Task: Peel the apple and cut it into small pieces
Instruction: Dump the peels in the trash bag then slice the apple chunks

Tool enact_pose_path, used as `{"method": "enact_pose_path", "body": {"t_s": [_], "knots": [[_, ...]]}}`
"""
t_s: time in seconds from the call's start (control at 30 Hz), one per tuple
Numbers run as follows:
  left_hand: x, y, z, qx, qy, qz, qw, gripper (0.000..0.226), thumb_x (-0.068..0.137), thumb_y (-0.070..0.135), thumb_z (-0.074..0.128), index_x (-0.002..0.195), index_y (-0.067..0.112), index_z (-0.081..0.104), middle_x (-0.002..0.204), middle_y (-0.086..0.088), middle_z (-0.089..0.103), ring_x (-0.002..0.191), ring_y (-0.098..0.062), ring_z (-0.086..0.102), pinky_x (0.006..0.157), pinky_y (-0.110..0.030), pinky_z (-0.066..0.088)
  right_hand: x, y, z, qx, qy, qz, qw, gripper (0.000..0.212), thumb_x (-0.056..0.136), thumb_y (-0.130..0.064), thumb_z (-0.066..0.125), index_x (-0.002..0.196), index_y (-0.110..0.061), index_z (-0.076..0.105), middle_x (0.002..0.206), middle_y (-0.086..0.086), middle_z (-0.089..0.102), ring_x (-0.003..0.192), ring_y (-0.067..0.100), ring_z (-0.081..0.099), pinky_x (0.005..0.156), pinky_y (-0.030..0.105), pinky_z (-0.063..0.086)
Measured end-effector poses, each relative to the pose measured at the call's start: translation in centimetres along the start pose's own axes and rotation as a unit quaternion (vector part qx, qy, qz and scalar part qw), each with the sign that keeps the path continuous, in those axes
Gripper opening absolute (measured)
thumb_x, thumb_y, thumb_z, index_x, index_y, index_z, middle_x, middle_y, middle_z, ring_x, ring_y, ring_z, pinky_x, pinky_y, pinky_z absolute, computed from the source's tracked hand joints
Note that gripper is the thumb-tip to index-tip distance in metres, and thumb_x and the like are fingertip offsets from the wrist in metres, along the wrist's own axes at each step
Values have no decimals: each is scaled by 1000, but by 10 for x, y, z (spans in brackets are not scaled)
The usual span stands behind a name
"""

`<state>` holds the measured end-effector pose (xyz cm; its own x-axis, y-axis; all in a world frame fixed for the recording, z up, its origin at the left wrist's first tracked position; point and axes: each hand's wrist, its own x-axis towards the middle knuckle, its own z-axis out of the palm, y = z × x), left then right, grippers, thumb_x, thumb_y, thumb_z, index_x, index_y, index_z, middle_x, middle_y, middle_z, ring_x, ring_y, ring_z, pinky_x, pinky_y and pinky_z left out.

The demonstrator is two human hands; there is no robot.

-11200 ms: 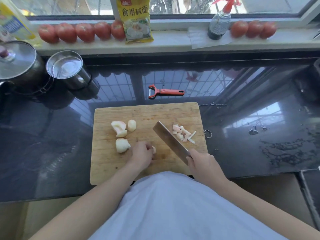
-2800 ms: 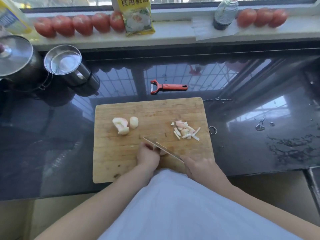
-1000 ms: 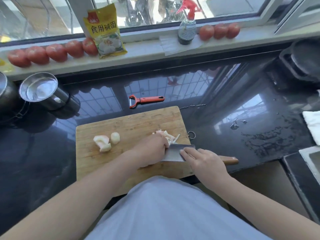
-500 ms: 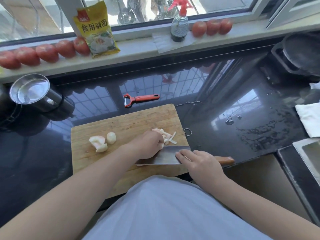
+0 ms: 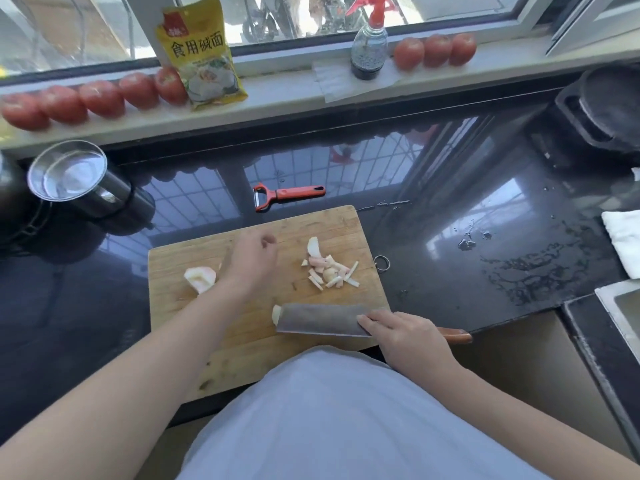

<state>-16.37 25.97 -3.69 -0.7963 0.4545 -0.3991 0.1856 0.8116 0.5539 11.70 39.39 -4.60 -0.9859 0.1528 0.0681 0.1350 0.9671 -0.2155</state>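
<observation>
A wooden cutting board [image 5: 194, 244] lies on the black counter. Thin cut apple pieces [image 5: 329, 268] are piled on its right side. A larger peeled apple chunk [image 5: 199, 277] sits at the left, partly behind my left wrist. My left hand [image 5: 251, 263] hovers over the board's middle, blurred, fingers loosely curled, nothing visible in it. My right hand [image 5: 408, 337] grips the cleaver [image 5: 318, 318] where blade meets handle. The blade lies flat near the board's front edge, and one apple piece [image 5: 275, 313] shows at its tip.
A red peeler [image 5: 287, 195] lies behind the board. A steel cup [image 5: 69, 174] stands far left. Tomatoes [image 5: 100, 98], a yellow bag [image 5: 201, 53] and a spray bottle [image 5: 367, 50] line the sill. Water drops [image 5: 519, 265], a white cloth [image 5: 623, 244] and a sink edge [image 5: 620, 296] are at right.
My left hand has left the pile of cut pieces and moved left toward the larger chunk. The cleaver has shifted slightly right, still flat, uncovering an apple piece at its tip.
</observation>
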Motion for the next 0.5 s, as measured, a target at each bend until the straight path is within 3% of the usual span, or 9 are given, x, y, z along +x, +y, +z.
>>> {"method": "enact_pose_path", "body": {"t_s": [0.1,0.2,0.3,0.37,0.43,0.5], "knots": [[-32,-51,2,-63,12,-166,984,12,97,24,49,90,18,56,96,-8,68,86,-31,62,72,-39,54,1,-3,2,95,19,117,988,45,70,-1,60,106,-24,74,100,-14,70,67,17,67,51,29,54],[-58,-63,32,-66,-57,-190,978,31,95,46,56,101,15,55,104,-14,68,91,-35,66,83,-46,57,11,-10,-2,180,28,225,957,44,81,4,61,106,-29,75,88,-22,66,73,4,60,63,28,52],[-70,-40,64,32,-47,-128,990,55,92,55,59,124,11,51,124,-9,57,114,-37,59,91,-42,49,28,-17,-9,216,20,262,940,42,86,0,60,72,-39,65,69,-21,55,66,5,51,59,25,40],[-74,-25,68,106,-42,-52,992,39,97,39,58,124,13,50,128,-9,49,116,-39,56,82,-41,42,38,-20,-14,228,6,273,935,47,86,-3,58,56,-38,46,66,-13,53,63,11,49,57,30,40],[-75,-25,65,128,-48,70,988,17,98,21,55,113,14,52,118,-9,49,107,-37,55,78,-40,42,42,-21,-15,224,-23,273,935,35,87,-9,57,58,-21,42,63,-1,50,63,21,49,59,38,42],[-75,-42,64,120,-37,219,968,5,98,16,56,103,15,56,108,-5,53,101,-30,53,78,-41,46,41,-22,-14,218,-61,270,936,28,88,-13,54,65,-12,40,62,6,48,63,27,51,58,41,44]]}}
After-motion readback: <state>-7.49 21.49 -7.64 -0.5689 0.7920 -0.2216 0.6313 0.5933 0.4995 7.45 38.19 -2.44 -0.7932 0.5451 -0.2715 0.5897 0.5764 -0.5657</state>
